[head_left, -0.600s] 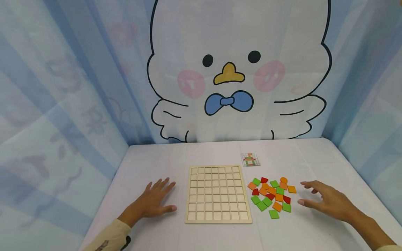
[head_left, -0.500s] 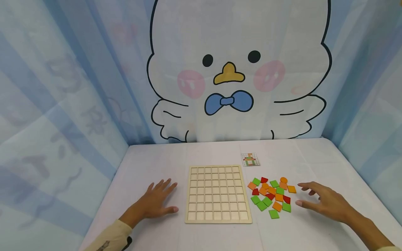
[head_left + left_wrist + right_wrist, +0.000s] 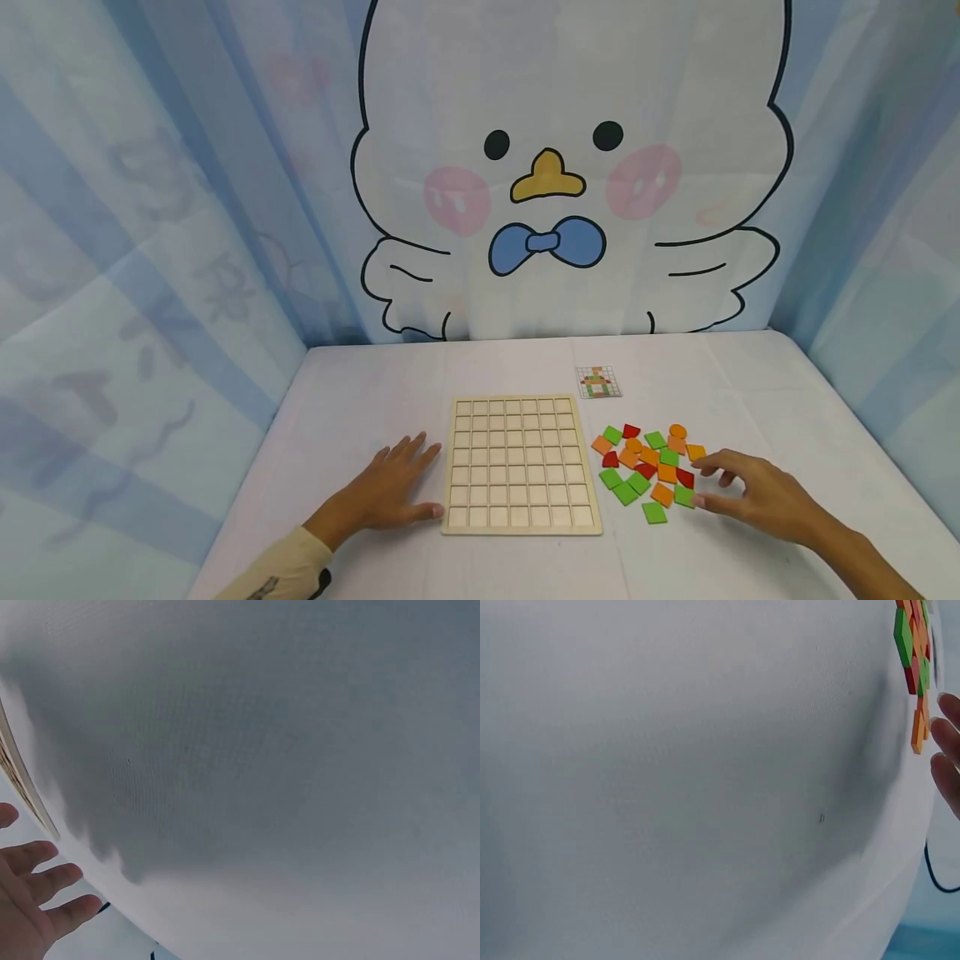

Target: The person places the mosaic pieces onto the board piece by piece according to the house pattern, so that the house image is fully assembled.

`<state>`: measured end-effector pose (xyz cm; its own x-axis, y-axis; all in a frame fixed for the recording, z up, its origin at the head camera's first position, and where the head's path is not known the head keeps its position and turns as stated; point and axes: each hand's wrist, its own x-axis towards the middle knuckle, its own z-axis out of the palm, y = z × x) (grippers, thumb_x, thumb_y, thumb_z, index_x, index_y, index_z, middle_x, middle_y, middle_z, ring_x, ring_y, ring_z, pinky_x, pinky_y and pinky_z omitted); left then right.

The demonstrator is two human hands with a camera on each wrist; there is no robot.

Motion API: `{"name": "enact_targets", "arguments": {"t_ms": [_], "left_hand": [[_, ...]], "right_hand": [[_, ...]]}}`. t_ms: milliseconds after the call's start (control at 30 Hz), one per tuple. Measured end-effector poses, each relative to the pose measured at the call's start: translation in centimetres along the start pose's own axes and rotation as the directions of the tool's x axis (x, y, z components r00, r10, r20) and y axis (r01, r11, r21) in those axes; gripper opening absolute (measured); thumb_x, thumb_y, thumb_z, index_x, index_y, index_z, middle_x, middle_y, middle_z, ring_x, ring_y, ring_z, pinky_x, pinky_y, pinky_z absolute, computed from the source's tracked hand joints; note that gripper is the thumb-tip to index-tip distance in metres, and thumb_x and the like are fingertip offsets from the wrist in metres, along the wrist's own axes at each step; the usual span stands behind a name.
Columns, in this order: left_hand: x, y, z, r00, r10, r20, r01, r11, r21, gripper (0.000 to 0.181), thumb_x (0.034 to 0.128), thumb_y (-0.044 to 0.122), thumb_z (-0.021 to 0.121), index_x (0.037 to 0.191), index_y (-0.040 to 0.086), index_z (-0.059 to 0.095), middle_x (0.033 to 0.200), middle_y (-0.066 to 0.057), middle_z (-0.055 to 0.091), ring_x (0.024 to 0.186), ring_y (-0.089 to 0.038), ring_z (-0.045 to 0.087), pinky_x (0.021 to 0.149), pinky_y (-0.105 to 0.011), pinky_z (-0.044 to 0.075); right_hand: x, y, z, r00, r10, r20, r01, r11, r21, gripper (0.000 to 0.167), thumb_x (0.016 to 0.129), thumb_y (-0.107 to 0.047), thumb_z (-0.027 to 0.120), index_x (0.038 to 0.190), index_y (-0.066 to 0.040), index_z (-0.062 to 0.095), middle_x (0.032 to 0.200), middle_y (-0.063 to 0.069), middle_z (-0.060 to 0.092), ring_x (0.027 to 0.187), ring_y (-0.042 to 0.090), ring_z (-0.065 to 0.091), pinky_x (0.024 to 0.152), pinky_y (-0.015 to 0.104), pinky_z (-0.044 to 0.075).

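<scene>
A square wooden grid board (image 3: pixel 522 527) lies flat in the middle of the white table, its cells bare. Beside its left edge my left hand (image 3: pixel 393 487) spreads its fingers, the thumb tip close to the frame; contact cannot be told. To the board's right lies a loose spread of green, orange and red tiles (image 3: pixel 656 512), mostly squares with a few round and quarter-round ones. My right hand (image 3: pixel 772 500) hovers at the right side of these tiles, thumb and forefinger apart with nothing between them. In the right wrist view its fingertips (image 3: pixel 946 739) show near an orange tile (image 3: pixel 917 731).
A small pattern card (image 3: pixel 598 382) with a coloured figure on a grid lies behind the tiles. Curtains (image 3: pixel 150 250) enclose the table (image 3: pixel 375 375) at the back and both sides. The rear one bears a printed bird.
Both hands have moved inward: the left hand rightward to the board's left edge, the right hand leftward to the tiles' edge. Board, tiles and card stay where they were.
</scene>
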<state>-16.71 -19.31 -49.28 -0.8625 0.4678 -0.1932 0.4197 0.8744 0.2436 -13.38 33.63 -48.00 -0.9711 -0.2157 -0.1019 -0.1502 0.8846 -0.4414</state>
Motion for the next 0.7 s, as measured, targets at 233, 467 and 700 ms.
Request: {"name": "enact_targets", "arguments": {"t_ms": [233,467,700], "left_hand": [[0.3,0.5,0.3,1.000,0.001,0.028,-0.001,1.000,0.020,0.101,0.0840,0.079,0.054,0.157,0.013,0.034,0.164,-0.021,0.027,0.149,-0.046,0.028,0.113,-0.066,0.031],[0.8,0.9,0.6,0.999,-0.003,0.046,0.001,0.999,0.038,0.106,0.0820,0.082,0.052,0.158,0.011,0.032,0.164,-0.021,0.026,0.149,-0.045,0.028,0.114,-0.064,0.032],[0.8,1.1,0.6,0.998,0.023,0.054,-0.026,0.998,0.051,0.104,0.0844,0.079,0.054,0.158,0.009,0.031,0.163,-0.022,0.027,0.149,-0.045,0.029,0.112,-0.063,0.034]], "right_hand": [[-0.1,-0.2,0.8,0.999,-0.039,0.006,0.039,0.999,-0.032,0.044,0.077,-0.048,0.083,0.110,-0.019,0.073,0.098,-0.011,0.068,0.079,0.002,0.051,0.063,0.020,0.045],[0.1,-0.6,1.2,0.999,-0.053,0.012,0.053,0.997,-0.053,0.043,0.077,-0.048,0.083,0.109,-0.020,0.075,0.098,-0.013,0.068,0.077,0.000,0.049,0.061,0.020,0.043],[0.2,-0.7,1.8,0.998,-0.059,0.000,0.059,0.992,-0.112,0.040,0.077,-0.047,0.083,0.107,-0.021,0.076,0.091,-0.015,0.061,0.075,-0.002,0.047,0.060,0.019,0.042]]}}
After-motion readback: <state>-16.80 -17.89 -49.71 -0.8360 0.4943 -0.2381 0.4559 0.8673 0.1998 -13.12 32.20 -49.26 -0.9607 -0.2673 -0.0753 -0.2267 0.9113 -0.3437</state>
